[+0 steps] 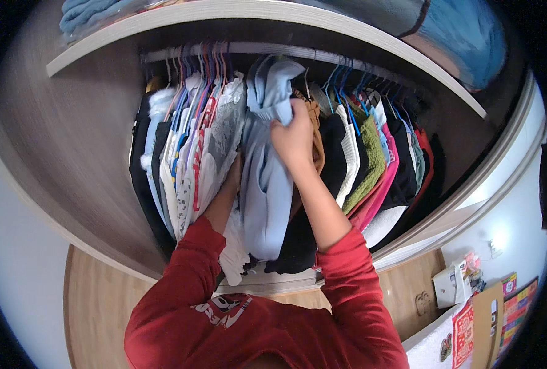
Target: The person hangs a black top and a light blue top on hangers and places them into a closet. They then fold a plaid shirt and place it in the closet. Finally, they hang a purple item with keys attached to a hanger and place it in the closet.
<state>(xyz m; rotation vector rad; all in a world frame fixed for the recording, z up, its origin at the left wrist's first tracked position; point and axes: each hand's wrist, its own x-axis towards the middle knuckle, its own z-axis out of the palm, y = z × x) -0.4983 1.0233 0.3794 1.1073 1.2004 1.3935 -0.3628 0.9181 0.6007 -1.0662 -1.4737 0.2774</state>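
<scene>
Red sleeves (347, 277) rise mid-frame; right hand (293, 136) pinches the pale-blue garment (264, 178) on the rail (255, 50), left hand (233, 175) buried, fingers unseen; next, lift carefully.

Red long-sleeve top (267, 335), sleeves pushed up to mid-forearm, white printed graphic w/ lettering on chest, bare hands
</scene>
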